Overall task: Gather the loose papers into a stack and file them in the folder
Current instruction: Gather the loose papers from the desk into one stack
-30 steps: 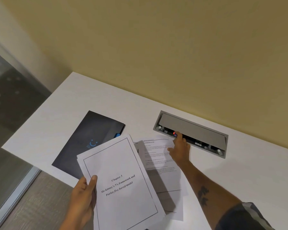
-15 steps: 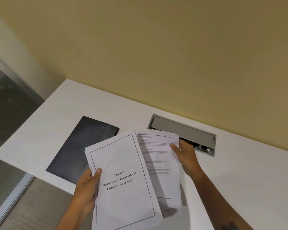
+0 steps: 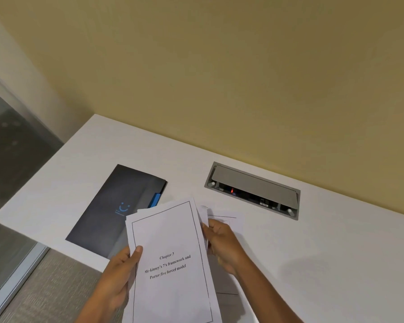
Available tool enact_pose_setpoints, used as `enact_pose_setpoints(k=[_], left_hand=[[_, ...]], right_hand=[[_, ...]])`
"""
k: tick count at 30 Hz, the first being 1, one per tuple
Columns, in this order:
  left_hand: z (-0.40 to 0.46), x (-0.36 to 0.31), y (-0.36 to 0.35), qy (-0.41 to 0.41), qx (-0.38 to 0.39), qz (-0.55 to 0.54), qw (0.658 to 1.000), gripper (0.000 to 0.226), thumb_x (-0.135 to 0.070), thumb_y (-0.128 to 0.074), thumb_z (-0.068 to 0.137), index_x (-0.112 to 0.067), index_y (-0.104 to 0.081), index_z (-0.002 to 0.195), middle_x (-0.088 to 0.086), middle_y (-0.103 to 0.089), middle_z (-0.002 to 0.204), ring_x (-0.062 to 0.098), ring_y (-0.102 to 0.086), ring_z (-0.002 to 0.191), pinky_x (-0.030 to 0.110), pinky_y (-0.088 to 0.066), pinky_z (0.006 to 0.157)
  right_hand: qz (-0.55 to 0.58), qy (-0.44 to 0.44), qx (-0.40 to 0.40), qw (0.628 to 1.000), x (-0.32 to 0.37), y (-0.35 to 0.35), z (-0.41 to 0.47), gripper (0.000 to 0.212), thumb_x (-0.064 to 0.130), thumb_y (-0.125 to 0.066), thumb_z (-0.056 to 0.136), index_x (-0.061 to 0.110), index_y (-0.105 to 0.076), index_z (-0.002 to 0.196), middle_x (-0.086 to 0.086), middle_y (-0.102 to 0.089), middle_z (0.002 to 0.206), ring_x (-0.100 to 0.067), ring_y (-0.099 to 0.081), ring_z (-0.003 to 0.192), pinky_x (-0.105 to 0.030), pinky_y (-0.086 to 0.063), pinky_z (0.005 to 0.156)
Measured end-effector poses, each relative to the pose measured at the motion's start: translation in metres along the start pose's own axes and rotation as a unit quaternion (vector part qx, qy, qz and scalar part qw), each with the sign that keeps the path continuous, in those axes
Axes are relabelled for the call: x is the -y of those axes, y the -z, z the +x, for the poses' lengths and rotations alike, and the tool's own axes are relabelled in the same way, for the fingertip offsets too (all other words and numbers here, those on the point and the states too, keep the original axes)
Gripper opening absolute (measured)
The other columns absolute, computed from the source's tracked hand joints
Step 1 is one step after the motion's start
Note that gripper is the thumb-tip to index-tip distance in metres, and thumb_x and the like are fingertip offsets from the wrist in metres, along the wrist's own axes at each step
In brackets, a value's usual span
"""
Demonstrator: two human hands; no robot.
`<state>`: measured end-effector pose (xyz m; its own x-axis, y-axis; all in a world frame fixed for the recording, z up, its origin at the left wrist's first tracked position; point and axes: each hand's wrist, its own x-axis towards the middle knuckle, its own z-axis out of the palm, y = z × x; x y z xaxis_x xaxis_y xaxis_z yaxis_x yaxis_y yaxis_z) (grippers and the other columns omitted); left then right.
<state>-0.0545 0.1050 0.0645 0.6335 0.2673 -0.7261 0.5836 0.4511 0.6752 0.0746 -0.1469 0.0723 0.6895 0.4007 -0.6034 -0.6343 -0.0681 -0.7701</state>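
A stack of white papers (image 3: pixel 170 241), topped by a bordered "Chapter 3" title page, is held above the desk's near edge. My left hand (image 3: pixel 119 273) grips the stack's left side with the thumb on the top page. My right hand (image 3: pixel 222 243) holds the stack's right edge, where a sheet is tucked behind the title page. One more sheet (image 3: pixel 226 271) lies flat on the desk under my right hand, mostly hidden. The dark folder (image 3: pixel 117 210) with a blue smile logo and blue tab lies closed to the left, partly covered by the stack.
The white desk (image 3: pixel 336 264) meets a tan wall. A grey recessed power box (image 3: pixel 252 190) with a red light sits behind the papers. The desk's left edge drops to the floor beside a glass panel (image 3: pixel 7 159).
My right hand lifted the text sheet off the desk, brought it left and tucked it behind the title page. The left hand kept its hold on the stack.
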Motion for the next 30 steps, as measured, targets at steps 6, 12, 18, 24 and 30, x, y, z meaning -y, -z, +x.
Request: enact_pose_setpoints(k=[6, 12, 18, 24, 30], left_hand=[[-0.008, 0.017, 0.014, 0.006, -0.034, -0.017, 0.999, 0.025, -0.014, -0.059, 0.105, -0.013, -0.071, 0.126, 0.014, -0.08, 0.119, 0.033, -0.078, 0.108, 0.051, -0.056, 0.1], [-0.013, 0.027, 0.04, -0.009, -0.101, -0.06, 0.993, 0.021, -0.016, -0.061, 0.104, -0.013, -0.071, 0.122, 0.014, -0.081, 0.116, 0.029, -0.079, 0.097, 0.044, -0.061, 0.084], [-0.02, 0.029, 0.068, -0.006, -0.13, -0.074, 0.989, 0.019, -0.02, -0.062, 0.104, -0.017, -0.072, 0.119, 0.009, -0.084, 0.11, 0.021, -0.083, 0.088, 0.035, -0.067, 0.064], [-0.019, 0.028, 0.069, -0.002, -0.133, -0.079, 0.988, 0.013, -0.021, -0.063, 0.103, -0.014, -0.072, 0.11, 0.011, -0.083, 0.11, 0.018, -0.083, 0.086, 0.03, -0.066, 0.061], [-0.013, 0.018, 0.049, -0.015, -0.104, -0.077, 0.991, 0.02, -0.021, -0.061, 0.104, -0.015, -0.072, 0.121, 0.009, -0.083, 0.113, 0.021, -0.082, 0.096, 0.034, -0.067, 0.067]], right_hand=[[-0.038, -0.067, 0.033, 0.996, -0.009, -0.011, 0.007, 0.063, 0.079, -0.05, 0.093, 0.027, -0.082, 0.111, -0.006, -0.084, 0.106, -0.019, -0.078, 0.086, -0.029, -0.062, 0.066], [-0.582, 0.042, -0.123, 0.802, -0.005, 0.04, 0.033, 0.084, 0.054, -0.074, 0.091, 0.014, -0.042, 0.158, -0.008, -0.041, 0.166, -0.025, -0.036, 0.155, -0.039, -0.032, 0.126], [-0.692, -0.035, -0.081, 0.716, -0.015, 0.099, 0.037, 0.134, 0.07, -0.075, 0.081, 0.01, 0.008, 0.168, -0.008, 0.015, 0.177, -0.031, 0.007, 0.164, -0.06, -0.015, 0.13], [-0.701, -0.011, -0.095, 0.706, -0.036, 0.098, 0.027, 0.141, 0.092, -0.008, 0.054, 0.009, 0.004, 0.168, -0.006, 0.002, 0.178, -0.028, -0.004, 0.165, -0.053, -0.019, 0.13], [-0.612, 0.024, -0.17, 0.772, -0.05, 0.088, 0.015, 0.107, 0.056, -0.077, 0.087, 0.017, -0.018, 0.167, -0.003, -0.052, 0.158, -0.026, -0.05, 0.142, -0.04, -0.042, 0.118]])
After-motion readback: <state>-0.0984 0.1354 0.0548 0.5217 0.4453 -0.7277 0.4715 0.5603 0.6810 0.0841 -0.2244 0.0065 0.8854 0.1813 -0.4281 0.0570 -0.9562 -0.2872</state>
